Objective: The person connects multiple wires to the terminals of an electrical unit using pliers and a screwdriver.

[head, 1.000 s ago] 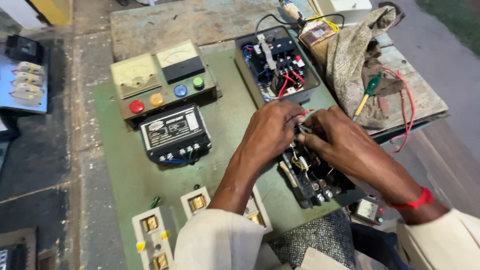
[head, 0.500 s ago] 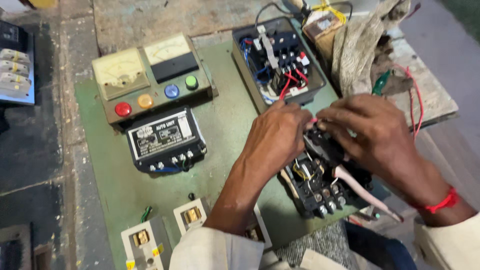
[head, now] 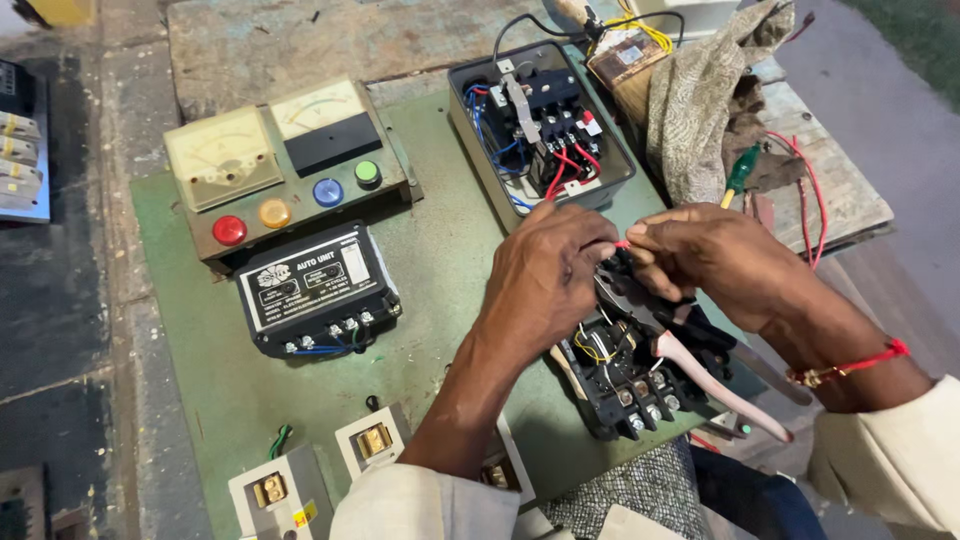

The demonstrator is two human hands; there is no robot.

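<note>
My left hand [head: 545,280] and my right hand [head: 715,255] meet above a black contactor block [head: 625,370] on the green panel board [head: 440,260]. Between the fingertips of both hands runs a thin red wire [head: 618,244]. Pliers with pale handles [head: 700,370] lie under my right hand, over the block; whether that hand grips them I cannot tell. Yellow wires show in the block below my left hand. A red thread circles my right wrist.
On the board stand an open grey starter box [head: 540,130] with red and blue wires, a meter unit with coloured buttons [head: 285,165], a black control unit [head: 315,285] and white fuse holders [head: 285,490]. A cloth [head: 705,90] and a green-handled screwdriver [head: 738,172] lie at right.
The view has shifted slightly. My hands have lifted a little off the block, and the red wire now shows stretched between their fingertips. The pliers' handles are more exposed.
</note>
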